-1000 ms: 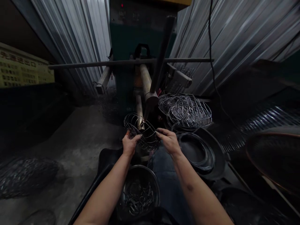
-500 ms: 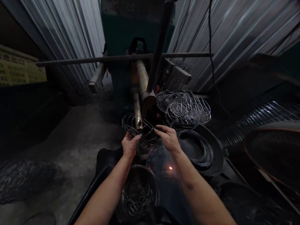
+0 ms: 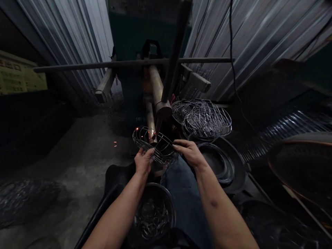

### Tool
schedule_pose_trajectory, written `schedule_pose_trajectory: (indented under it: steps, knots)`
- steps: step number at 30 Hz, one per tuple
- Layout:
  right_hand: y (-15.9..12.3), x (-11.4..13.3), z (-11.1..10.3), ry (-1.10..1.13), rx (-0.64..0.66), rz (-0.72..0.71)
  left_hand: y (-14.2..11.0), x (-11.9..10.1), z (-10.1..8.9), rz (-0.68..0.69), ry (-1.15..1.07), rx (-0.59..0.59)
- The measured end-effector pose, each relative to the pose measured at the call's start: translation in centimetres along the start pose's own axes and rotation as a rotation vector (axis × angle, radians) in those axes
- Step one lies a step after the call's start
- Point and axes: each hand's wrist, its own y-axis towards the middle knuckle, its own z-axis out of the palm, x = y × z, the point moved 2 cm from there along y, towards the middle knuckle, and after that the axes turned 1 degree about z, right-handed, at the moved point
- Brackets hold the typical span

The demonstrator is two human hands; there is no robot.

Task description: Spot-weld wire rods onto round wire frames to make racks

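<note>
A round wire basket frame [image 3: 163, 157] is held between my hands at the electrode tips of a spot welder [image 3: 158, 93]. My left hand [image 3: 143, 162] grips the frame's near left side, thumb on top. My right hand [image 3: 189, 150] pinches at the frame's right side, thumb and forefinger together; whether it holds the frame's own wire or a separate small piece is too small to tell. The welder's lower arm [image 3: 150, 119] reaches into the frame from behind. Small orange sparks glow at the frame's far left and over the floor.
A metal bowl [image 3: 174, 207] with small bent metal pieces sits below my hands. To the right lie a pile of wire frames [image 3: 207, 119] and a pan [image 3: 240, 169] holding coiled wire rings [image 3: 229, 169]. A long horizontal bar [image 3: 90, 65] crosses the welder. A yellow crate [image 3: 22, 74] stands left.
Sparks now show around the frame's left side and over the floor; the earlier glow on my trouser leg is gone. My right hand has shifted slightly right. My left hand keeps its hold.
</note>
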Motion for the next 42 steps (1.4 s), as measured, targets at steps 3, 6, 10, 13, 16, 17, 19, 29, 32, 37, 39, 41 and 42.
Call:
schedule_pose_trajectory:
  steps: [3, 6, 10, 13, 16, 17, 19, 29, 32, 37, 39, 41, 42]
  knots:
    - [0.1, 0.3, -0.2, -0.018, -0.031, -0.001, -0.1, 0.4, 0.1, -0.077, -0.055, 0.021]
    - [1.2, 1.4, 1.1, -0.076, -0.039, -0.069, 0.0, 0.6, 0.2, -0.138, -0.121, -0.004]
    - [2.5, 2.6, 3.1, -0.132, -0.020, -0.123, -0.1, 0.5, 0.5, -0.171, -0.144, -0.028]
    - [2.6, 2.8, 3.4, -0.111, 0.004, -0.120, -0.4, 0.7, 1.0, -0.213, -0.153, -0.025]
    - [1.9, 2.5, 2.2, -0.076, 0.075, -0.085, -0.9, 0.8, 1.4, -0.229, -0.161, -0.014]
    - [1.7, 2.3, 1.7, -0.070, 0.095, -0.068, -1.1, 0.8, 1.5, -0.228, -0.162, -0.021]
    - [1.2, 2.0, 0.5, -0.059, 0.106, -0.016, -1.3, 0.8, 1.6, -0.245, -0.169, -0.033]
    - [2.3, 2.6, 1.7, -0.086, 0.036, -0.014, -1.5, -0.1, 1.4, -0.274, -0.211, -0.059]
    - [2.8, 2.7, 2.0, -0.122, 0.036, -0.043, -1.2, -0.2, 1.4, -0.266, -0.224, -0.090]
    - [3.2, 2.7, 2.1, -0.149, 0.039, -0.032, -0.9, 0.3, 1.4, -0.268, -0.246, -0.113]
    - [3.1, 2.6, 1.9, -0.127, 0.056, -0.025, -1.0, 0.5, 1.5, -0.276, -0.245, -0.096]
    - [2.7, 2.4, 1.2, -0.081, 0.099, 0.004, -1.2, 0.6, 1.6, -0.276, -0.250, -0.071]
    - [2.5, 2.3, 0.8, -0.058, 0.113, 0.033, -1.3, 0.6, 1.6, -0.275, -0.250, -0.063]
